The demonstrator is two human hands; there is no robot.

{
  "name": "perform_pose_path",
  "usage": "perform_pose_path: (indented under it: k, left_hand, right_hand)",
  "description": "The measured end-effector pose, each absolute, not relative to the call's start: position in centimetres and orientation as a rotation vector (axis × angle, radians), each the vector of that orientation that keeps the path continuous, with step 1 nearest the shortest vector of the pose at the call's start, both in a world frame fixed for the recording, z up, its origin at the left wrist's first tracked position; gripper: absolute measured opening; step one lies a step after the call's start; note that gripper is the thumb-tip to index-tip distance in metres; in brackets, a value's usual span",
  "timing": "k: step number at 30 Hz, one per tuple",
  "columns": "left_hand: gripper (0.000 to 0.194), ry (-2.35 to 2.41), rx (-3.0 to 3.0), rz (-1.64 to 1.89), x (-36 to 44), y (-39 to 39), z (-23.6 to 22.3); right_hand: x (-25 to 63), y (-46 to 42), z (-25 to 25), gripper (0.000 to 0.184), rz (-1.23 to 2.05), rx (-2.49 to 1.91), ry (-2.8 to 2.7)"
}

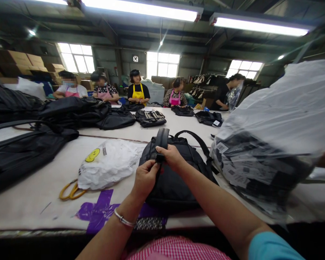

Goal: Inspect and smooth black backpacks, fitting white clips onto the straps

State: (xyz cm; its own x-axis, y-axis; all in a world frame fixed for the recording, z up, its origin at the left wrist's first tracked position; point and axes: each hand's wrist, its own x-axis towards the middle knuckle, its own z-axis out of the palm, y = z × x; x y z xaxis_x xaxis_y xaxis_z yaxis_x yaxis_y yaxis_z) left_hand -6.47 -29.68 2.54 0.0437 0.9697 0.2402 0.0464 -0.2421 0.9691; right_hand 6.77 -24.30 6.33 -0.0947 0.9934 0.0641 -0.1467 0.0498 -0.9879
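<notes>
A black backpack (pixel 176 184) lies on the table right in front of me, one of its straps looping up at the right. My right hand (pixel 171 156) grips a wide black shoulder strap (pixel 162 136) near a dark buckle, thumb on top. Just below and to the left, my left hand (pixel 146 177) pinches the strap's lower end by the buckle, fingertips pressed together. The exact bit between those fingertips is too small to make out. Left of the backpack rests a white plastic bag (pixel 108 166) with a yellow smiley, and yellow-handled scissors (pixel 72 189) stick out beneath it.
A large clear plastic sack (pixel 265 144) of black packed goods stands close on the right. Black bags (pixel 29 148) are heaped at the left. Purple tape (pixel 97 209) marks the near table edge. Across the table, several people work on black bags (pixel 151 118).
</notes>
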Motion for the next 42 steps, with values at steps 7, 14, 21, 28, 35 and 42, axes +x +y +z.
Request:
perform_pose_path:
  k: [7,14,21,28,35,42]
  left_hand:
    - [0.025,1.214,1.569,1.371,-6.7,-30.3,3.6]
    - [0.015,1.320,1.760,1.294,-7.2,-30.8,3.6]
    - [0.036,1.251,1.545,1.363,-7.3,-31.0,3.5]
    - [0.035,1.191,1.304,1.303,-7.7,-29.7,2.8]
    - [0.031,1.328,1.713,1.113,-9.2,-27.9,6.3]
    - [0.038,1.104,1.536,0.947,-8.8,-27.3,9.0]
  right_hand:
    - [6.5,-24.3,5.7,0.027,1.126,-1.068,-1.242]
    - [7.0,-23.5,4.9,0.019,0.803,-1.206,-1.366]
    - [6.3,-23.3,5.2,0.014,0.529,-1.392,-1.450]
    - [6.3,-23.3,4.7,0.015,0.510,-1.409,-1.489]
    - [6.6,-23.6,4.6,0.027,0.560,-1.295,-1.538]
    - [6.9,-23.1,5.4,0.028,0.582,-1.206,-1.514]
